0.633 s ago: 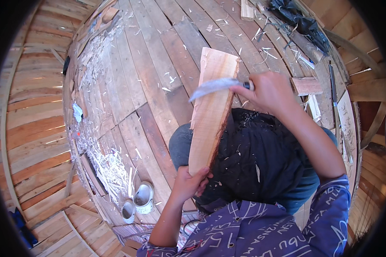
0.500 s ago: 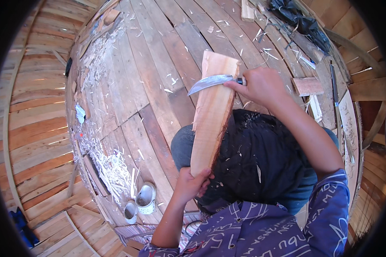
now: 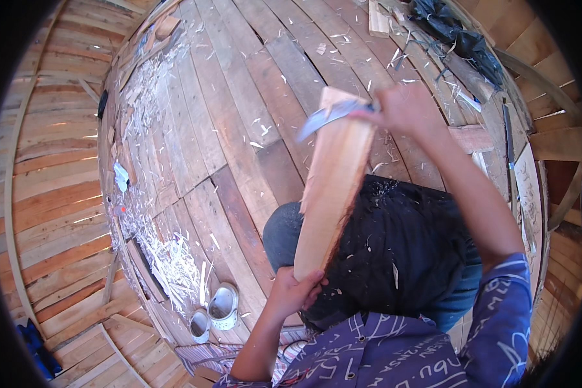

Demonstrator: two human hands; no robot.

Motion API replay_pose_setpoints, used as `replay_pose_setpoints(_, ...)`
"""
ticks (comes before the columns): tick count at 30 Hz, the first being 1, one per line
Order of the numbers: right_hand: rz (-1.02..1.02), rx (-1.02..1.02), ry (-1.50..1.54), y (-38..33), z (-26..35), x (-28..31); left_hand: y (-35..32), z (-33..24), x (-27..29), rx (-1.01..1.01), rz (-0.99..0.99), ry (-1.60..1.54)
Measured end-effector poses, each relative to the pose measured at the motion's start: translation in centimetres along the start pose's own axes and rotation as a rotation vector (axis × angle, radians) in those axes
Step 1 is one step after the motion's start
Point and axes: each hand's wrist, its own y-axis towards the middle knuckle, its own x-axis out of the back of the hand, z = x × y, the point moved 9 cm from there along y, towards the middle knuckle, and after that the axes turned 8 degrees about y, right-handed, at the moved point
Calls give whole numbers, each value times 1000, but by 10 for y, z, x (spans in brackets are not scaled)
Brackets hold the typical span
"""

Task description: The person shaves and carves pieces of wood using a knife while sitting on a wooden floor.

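A pale wooden board (image 3: pixel 335 187), with bark along its right edge, slants up and away from my lap. My left hand (image 3: pixel 299 288) is closed round its narrow near end. My right hand (image 3: pixel 404 111) grips a curved knife (image 3: pixel 336 116) by its handle, which the fingers mostly hide. The blade lies across the board near its far end, pointing left, and is smeared by motion. A black cloth (image 3: pixel 394 246) with wood chips on it covers my lap.
Heaps of wood shavings (image 3: pixel 174 262) lie on the plank floor (image 3: pixel 239 129) at the left. A pair of light clogs (image 3: pixel 222 306) stands near my left forearm. Black plastic sheeting (image 3: pixel 456 39) lies at the far right, and a long dark tool (image 3: pixel 507 139) at the right.
The board has shifted slightly right, with my left hand along with it. My right hand has moved the knife up toward the board's far end.
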Motion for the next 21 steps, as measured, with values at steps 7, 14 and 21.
replay_pose_setpoints(7, -104, -547, 0, -13, -159, 39, 1, 11, -2, 29, 26, 1)
replay_pose_setpoints(14, 41, -178, 201, -53, -19, 3, 4, 1, -2, 45, 41, 26)
replay_pose_setpoints(21, -17, -2, -69, 12, -16, -15, 8, -14, -4, -3, -8, 57)
